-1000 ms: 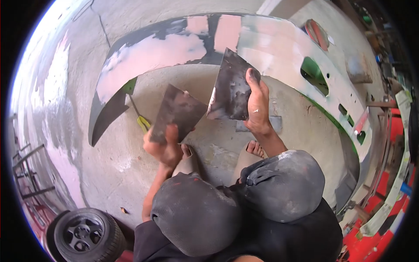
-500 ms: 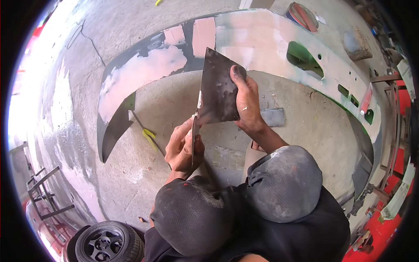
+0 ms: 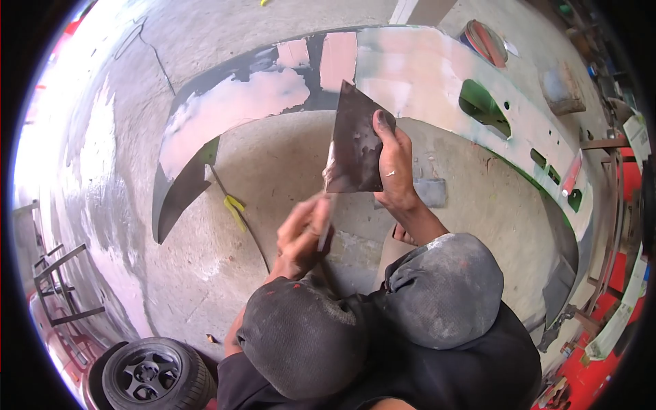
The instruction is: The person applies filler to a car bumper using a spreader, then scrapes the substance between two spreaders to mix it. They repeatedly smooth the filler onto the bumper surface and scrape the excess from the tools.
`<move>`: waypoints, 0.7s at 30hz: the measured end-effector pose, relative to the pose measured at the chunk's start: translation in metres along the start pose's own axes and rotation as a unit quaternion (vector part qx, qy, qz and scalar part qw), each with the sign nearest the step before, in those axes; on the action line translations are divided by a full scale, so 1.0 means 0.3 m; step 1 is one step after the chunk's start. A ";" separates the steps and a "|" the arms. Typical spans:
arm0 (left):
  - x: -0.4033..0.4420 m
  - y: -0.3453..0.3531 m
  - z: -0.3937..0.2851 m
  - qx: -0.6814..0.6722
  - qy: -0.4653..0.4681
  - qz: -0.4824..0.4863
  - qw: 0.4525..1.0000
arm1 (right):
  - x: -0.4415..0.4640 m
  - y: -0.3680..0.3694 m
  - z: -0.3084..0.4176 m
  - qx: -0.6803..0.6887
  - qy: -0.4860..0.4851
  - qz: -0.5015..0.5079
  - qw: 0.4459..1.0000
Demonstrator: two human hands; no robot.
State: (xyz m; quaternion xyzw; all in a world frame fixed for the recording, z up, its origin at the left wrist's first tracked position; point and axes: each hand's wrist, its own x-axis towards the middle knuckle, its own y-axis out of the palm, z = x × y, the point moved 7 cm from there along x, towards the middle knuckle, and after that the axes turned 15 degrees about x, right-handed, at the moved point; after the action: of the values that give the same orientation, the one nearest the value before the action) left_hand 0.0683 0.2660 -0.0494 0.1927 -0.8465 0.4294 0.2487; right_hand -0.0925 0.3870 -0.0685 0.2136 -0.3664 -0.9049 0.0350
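My right hand (image 3: pixel 396 164) grips a dark, flat, stained plate (image 3: pixel 357 150) by its right edge, thumb across its face. Pale putty clings to the plate's left edge. Below that edge, my left hand (image 3: pixel 301 236) is closed round a thin putty spreader (image 3: pixel 326 222) seen nearly edge-on. Motion smears this hand and the spreader. The spreader's upper end meets or lies very near the plate's lower left corner; I cannot tell which. Beyond the hands, a long curved car bumper (image 3: pixel 417 68) lies on the floor, with pink filler patches over its dark and whitish surface.
A wheel with tyre (image 3: pixel 150 372) lies at lower left, near a metal frame (image 3: pixel 61 287). A round tin (image 3: pixel 484 42) stands behind the bumper. A yellow-tied rod (image 3: pixel 236 212) and a grey block (image 3: pixel 430 191) are inside its curve. Red clutter lines the right side.
My left hand and the spreader have shifted slightly right and down against the plate's lower left edge, and are now blurred. The right hand keeps its grip. The view has tilted a little.
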 end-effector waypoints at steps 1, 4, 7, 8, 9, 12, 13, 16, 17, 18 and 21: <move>0.007 0.026 -0.023 -0.022 0.037 0.062 0.997 | -0.001 0.007 0.002 0.016 0.007 -0.003 1.000; -0.052 0.045 0.035 -0.016 -0.033 0.059 0.998 | 0.017 0.011 0.069 0.005 -0.041 0.005 0.999; -0.178 0.031 0.286 -0.299 -0.420 0.060 0.855 | 0.008 -0.033 0.099 0.008 -0.031 -0.011 0.999; -0.184 0.029 0.324 -0.395 -0.472 0.041 0.787 | 0.013 -0.038 0.079 0.016 -0.019 -0.005 1.000; -0.161 0.023 0.328 -0.441 -0.490 0.012 0.752 | 0.011 -0.023 0.057 0.013 -0.001 0.004 1.000; -0.045 0.007 0.266 -0.550 -0.472 -0.016 0.689 | -0.014 0.016 -0.013 0.003 0.048 0.023 0.999; -0.023 0.011 0.260 -0.596 -0.434 -0.006 0.676 | -0.021 0.020 -0.031 -0.005 0.062 0.024 0.998; 0.024 0.078 0.248 -0.837 -0.294 -0.001 0.461 | -0.034 0.046 -0.062 -0.025 0.054 0.042 0.997; 0.017 0.115 0.250 -0.854 -0.314 -0.009 0.415 | -0.039 0.054 -0.070 -0.031 0.045 0.050 0.997; 0.039 0.134 0.231 -0.868 -0.286 0.014 0.406 | -0.046 0.060 -0.084 -0.031 0.049 0.062 0.996; 0.032 0.227 0.209 -0.854 -0.340 0.049 0.391 | -0.057 0.061 -0.095 -0.041 0.043 0.086 0.995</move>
State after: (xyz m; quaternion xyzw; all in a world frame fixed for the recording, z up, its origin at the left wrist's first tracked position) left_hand 0.0078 0.2513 -0.1187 -0.0326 -0.7916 -0.6084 -0.0476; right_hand -0.0669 0.3591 -0.0682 0.2180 -0.3445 -0.9027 0.1375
